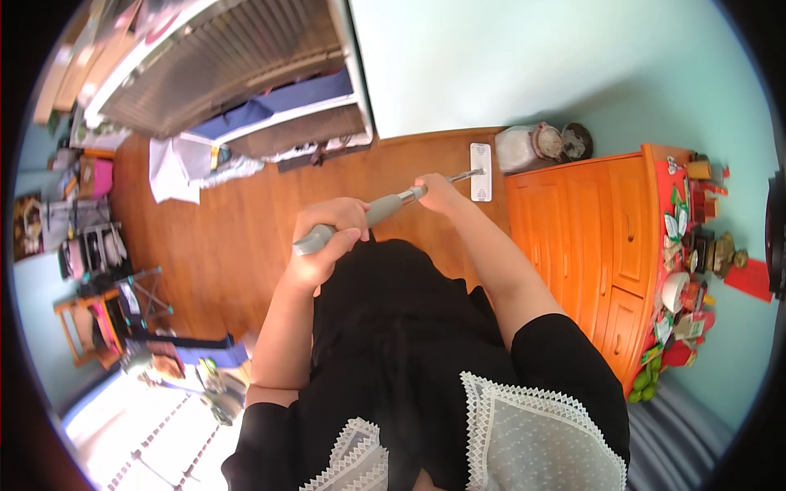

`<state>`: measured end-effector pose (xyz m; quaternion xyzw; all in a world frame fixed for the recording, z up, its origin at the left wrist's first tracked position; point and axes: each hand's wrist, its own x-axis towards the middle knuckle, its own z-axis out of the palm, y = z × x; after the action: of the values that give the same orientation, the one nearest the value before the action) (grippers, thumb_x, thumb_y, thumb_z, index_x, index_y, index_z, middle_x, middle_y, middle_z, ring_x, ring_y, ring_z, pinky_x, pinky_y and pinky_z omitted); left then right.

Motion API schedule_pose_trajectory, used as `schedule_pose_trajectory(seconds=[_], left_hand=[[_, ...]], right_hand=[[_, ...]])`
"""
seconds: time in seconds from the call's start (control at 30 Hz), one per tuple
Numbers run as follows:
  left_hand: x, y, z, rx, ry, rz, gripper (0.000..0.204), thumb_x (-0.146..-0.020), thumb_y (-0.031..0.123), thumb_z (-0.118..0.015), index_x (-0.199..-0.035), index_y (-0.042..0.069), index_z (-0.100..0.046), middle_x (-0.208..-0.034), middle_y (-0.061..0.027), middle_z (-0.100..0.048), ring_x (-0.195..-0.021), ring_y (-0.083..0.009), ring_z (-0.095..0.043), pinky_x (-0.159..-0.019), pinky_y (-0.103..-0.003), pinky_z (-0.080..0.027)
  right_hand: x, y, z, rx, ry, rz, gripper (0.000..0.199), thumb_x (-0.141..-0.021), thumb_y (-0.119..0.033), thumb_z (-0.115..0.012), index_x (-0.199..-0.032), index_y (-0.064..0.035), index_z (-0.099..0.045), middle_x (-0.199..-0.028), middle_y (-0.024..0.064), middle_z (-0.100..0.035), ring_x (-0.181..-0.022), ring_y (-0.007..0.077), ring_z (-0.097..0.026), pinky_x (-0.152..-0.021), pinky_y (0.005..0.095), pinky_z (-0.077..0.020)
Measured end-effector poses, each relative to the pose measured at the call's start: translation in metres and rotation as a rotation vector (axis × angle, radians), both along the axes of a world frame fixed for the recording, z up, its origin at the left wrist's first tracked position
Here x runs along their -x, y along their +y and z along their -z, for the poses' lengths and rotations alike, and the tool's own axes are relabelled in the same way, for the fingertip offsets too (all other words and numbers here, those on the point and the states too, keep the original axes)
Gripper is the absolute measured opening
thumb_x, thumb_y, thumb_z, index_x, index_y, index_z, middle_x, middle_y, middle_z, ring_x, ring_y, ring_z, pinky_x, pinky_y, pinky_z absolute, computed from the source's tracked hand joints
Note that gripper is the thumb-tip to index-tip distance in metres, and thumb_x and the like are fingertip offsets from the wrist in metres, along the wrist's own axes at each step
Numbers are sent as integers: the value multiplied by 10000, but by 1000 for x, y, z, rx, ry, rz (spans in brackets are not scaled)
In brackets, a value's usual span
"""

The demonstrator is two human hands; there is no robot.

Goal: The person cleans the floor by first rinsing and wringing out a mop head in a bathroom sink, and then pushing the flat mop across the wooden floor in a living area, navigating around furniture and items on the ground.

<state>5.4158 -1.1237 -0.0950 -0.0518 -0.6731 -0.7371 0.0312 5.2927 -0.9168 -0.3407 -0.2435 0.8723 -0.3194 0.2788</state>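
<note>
A flat mop runs from my hands out to the floor ahead on the right. My left hand [331, 233] is wrapped round the grey grip of its handle [383, 209], close to the curved end. Further along, my right hand [437, 194] closes round the metal pole. The white rectangular mop head [481, 173] lies flat on the wooden floor, just left of the orange cabinet [565, 221] and near the foot of the wall.
White bags and baskets [544, 143] stand in the corner behind the mop head. A shelf unit with blue boxes [307, 92] is at the far left, a white sheet [173, 169] hanging below it. A folding stool [147, 295] and chair [86, 327] stand left. Assorted items crowd the cabinet top.
</note>
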Motion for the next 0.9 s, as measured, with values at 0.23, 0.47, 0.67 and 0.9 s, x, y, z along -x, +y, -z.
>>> schedule_pose_trajectory(seconds=[0.23,0.47,0.67,0.9], left_hand=[[-76,-7,29,-98,-9,-48,149,-765,13,-560,-626,16,-505,-656,-70,-550,-700,-213,-537,-895,-426,-424],[-157,-19,48,-50,38,-94,134,-740,-36,-544,-639,30,-486,-629,-78,-531,-699,-232,-546,-886,-414,-411],[-240,-106,9,4,68,-99,128,-703,-61,-555,-623,7,-483,-599,-82,-510,-597,-247,-496,-785,-399,-443],[-314,-188,-63,82,154,-351,265,-662,151,-577,-486,79,-394,-473,-44,-472,-474,-183,-485,-629,-354,-431]], right_hand=[[-50,-4,36,15,67,-90,160,-788,-143,-547,-716,-36,-642,-754,204,-623,-766,397,-593,-676,463,-465],[-114,-30,40,-20,53,-72,265,-817,-211,-624,-651,-8,-592,-699,204,-596,-712,392,-571,-626,450,-434],[-201,-133,19,91,201,-154,260,-823,-222,-613,-670,-13,-596,-667,202,-591,-693,389,-581,-623,453,-453],[-295,-285,-36,263,5,-202,283,-843,-249,-597,-670,-28,-559,-692,180,-595,-680,360,-580,-600,417,-426]])
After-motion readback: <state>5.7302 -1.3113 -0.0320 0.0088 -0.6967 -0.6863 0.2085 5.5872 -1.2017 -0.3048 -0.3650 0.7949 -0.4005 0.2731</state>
